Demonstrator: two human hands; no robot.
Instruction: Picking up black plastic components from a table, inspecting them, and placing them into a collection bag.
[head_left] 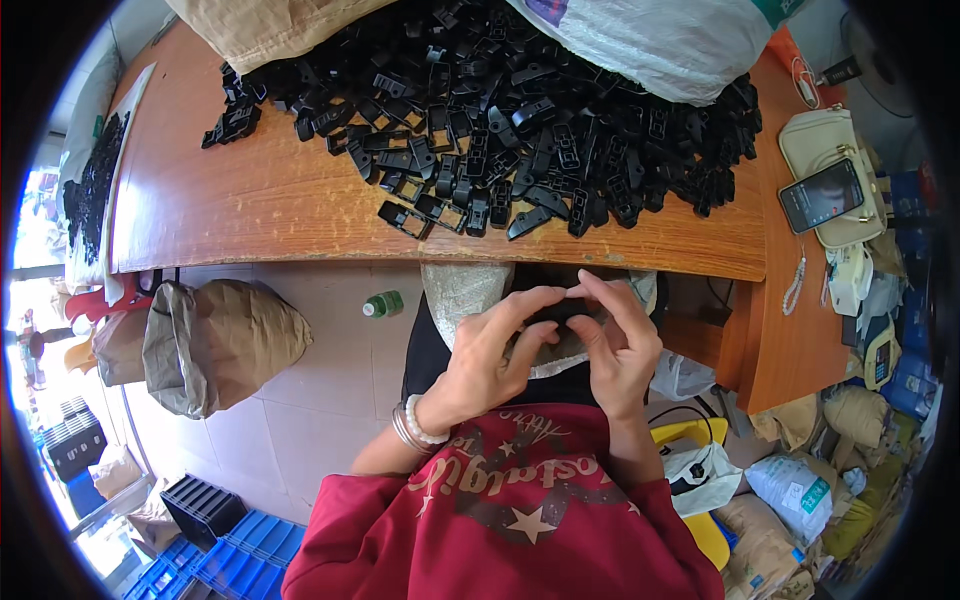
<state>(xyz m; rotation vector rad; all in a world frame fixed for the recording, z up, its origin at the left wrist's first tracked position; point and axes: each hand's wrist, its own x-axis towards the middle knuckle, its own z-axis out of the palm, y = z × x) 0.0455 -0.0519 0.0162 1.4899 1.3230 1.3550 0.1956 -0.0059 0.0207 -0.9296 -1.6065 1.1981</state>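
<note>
My left hand [490,350] and my right hand [622,345] meet just below the table's front edge, above my lap. Both have thumb and index finger curled toward each other, and the index fingertips touch or nearly touch. Something dark lies between the fingers, but it merges with the dark background, so its shape cannot be made out. Beyond the hands, a large heap of small black plastic parts [480,150] covers the middle and right of the wooden table [230,200]. Several of these are open frames, others longer clip-like pieces.
A brown paper sack [590,18] and white woven sack [650,50] lie against the heap. At right are a phone [822,196] on a cream bag [840,140]. A paper sack [250,340] and green bottle [383,304] stand left on the floor, blue crates [250,560] lower left.
</note>
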